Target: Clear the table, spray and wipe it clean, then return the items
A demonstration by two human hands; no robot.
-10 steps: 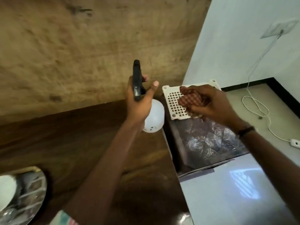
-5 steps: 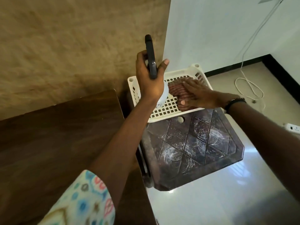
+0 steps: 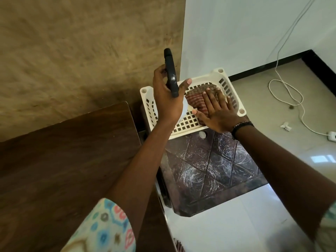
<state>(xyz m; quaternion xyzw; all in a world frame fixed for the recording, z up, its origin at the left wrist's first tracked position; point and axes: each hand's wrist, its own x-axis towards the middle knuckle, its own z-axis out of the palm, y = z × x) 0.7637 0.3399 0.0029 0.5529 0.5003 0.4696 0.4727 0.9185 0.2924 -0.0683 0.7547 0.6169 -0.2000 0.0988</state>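
Note:
My left hand (image 3: 166, 96) grips the spray bottle (image 3: 171, 73) by its black trigger head; the white body shows only as a sliver below my palm, over the cream plastic basket (image 3: 223, 79). My right hand (image 3: 216, 111) lies flat, fingers spread, on a red checked cloth (image 3: 197, 96) inside that basket. The basket rests on a dark brown plastic stool (image 3: 209, 170). The dark wooden table (image 3: 63, 160) is at lower left, bare in the part I see.
A brown wall panel rises behind the table and a white wall behind the basket. A white cable (image 3: 291, 99) loops across the tiled floor to a plug block (image 3: 331, 136). A small white clip (image 3: 285, 126) lies on the floor.
My view swung right from the table to the stool. My left hand carried the spray bottle over the basket. My right hand went from clutching the cloth to pressing it flat in the basket.

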